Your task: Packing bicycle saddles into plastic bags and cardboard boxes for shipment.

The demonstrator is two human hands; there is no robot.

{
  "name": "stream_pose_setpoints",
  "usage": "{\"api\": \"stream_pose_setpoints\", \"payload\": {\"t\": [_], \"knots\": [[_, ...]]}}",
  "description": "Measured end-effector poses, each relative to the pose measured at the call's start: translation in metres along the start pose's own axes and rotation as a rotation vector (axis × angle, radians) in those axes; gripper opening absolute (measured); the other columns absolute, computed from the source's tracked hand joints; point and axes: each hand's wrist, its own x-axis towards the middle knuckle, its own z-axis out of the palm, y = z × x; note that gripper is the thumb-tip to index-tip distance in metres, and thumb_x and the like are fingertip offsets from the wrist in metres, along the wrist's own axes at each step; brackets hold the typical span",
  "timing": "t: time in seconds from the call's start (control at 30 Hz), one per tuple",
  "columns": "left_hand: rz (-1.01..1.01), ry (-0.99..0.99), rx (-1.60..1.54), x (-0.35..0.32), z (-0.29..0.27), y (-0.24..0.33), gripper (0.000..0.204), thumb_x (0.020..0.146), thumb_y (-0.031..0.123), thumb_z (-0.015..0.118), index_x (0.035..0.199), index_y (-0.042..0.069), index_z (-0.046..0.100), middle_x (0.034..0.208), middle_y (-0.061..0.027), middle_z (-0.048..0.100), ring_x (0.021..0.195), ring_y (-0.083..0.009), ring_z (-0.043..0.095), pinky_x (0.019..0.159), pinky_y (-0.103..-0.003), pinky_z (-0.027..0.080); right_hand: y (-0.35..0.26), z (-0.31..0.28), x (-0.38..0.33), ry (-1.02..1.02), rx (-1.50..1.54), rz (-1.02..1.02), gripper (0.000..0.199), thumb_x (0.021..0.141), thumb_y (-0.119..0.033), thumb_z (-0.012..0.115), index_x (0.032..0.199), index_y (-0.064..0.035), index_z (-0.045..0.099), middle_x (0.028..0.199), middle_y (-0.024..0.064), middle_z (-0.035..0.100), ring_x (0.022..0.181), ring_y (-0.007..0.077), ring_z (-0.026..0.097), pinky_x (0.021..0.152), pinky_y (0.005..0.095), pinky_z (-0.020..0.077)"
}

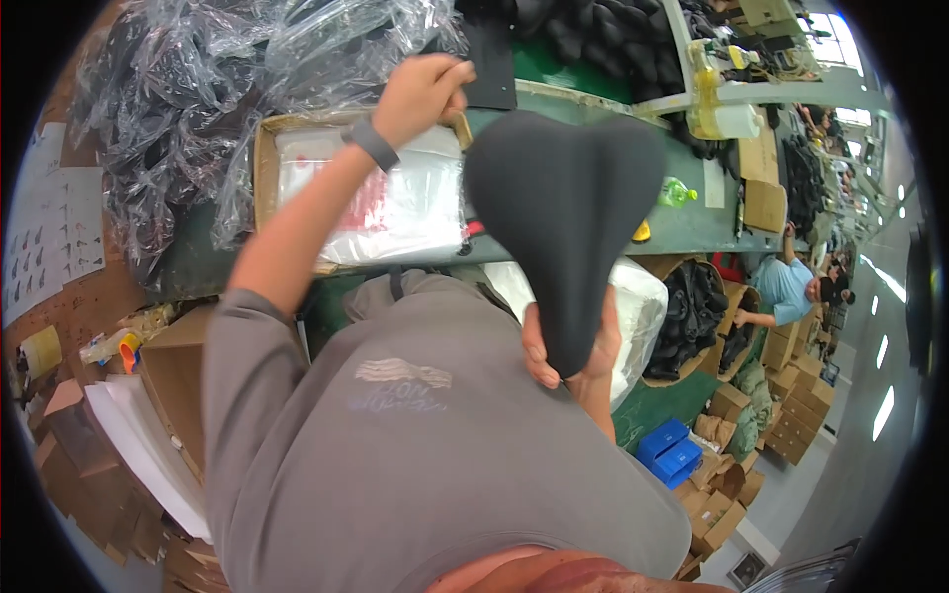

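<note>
Pale lettering [407, 393] marks the grey shirt [425, 484]; red print [368, 210] shows on white plastic [425, 188]. The right hand [603, 348] clamps 1 black saddle [568, 188] by its narrow nose, the wide end beyond the grip. The left hand's [420, 94] fingers curl near the carton [265, 188]; whether they hold anything, I cannot tell.

Before me on the workbench [682, 232] sat a carton [265, 183] with plastic packets [425, 203] in it, my left hand [420, 94] near its far right corner. Left of the carton lay a heap of plastic-wrapped parts [178, 119]. The bicycle saddle [568, 188] was in my right hand [601, 346], to the carton's right, with a bottle [676, 192] farther right on the bench. Parts-filled boxes [730, 296] stood at my right, bins [672, 455] nearer.
</note>
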Motion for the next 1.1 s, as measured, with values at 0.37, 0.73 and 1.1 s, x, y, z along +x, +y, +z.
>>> {"api": "stream_pose_setpoints", "payload": {"t": [0.37, 0.73, 1.1], "knots": [[-0.256, 0.396, 0.69, -0.161, 0.089, -0.27, 0.023, 0.097, 0.029, 0.072, 0.094, 0.007, 0.07, 0.096, -0.0145, 0.068, 0.095, -0.037, 0.067, 0.082, -0.049, 0.054, -0.023, -0.156, 0.044, 0.426, -1.087, 0.01, 0.048, 0.078, -0.005, 0.087, 0.121, 0.0006, 0.066, 0.106, 0.0052, 0.07, 0.091, 0.0162, 0.068, 0.083, 0.0325, 0.0555], [-0.503, 0.631, 0.207, -0.198, 0.048, -0.27, 0.026, 0.109, 0.021, 0.05, 0.106, 0.002, 0.068, 0.087, -0.0197, 0.072, 0.079, -0.0398, 0.07, 0.075, -0.048, 0.053, 0.104, -0.196, 0.185, 0.004, -1.441, -0.015, 0.088, 0.088, -0.025, 0.086, 0.159, 0.0002, 0.039, 0.147, 0.0293, 0.06, 0.133, 0.035, 0.063, 0.109, 0.041, 0.0484], [-0.03, 0.795, 0.268, -0.239, -0.011, -0.191, 0.019, 0.109, 0.015, 0.055, 0.105, -0.001, 0.065, 0.094, -0.0164, 0.067, 0.088, -0.0315, 0.067, 0.08, -0.04, 0.052, 0.154, -0.178, 0.223, -0.183, -1.843, -0.211, 0.085, 0.079, -0.015, 0.088, 0.155, -0.022, 0.052, 0.127, 0.0151, 0.068, 0.104, 0.0412, 0.069, 0.085, 0.0477, 0.057]]}}
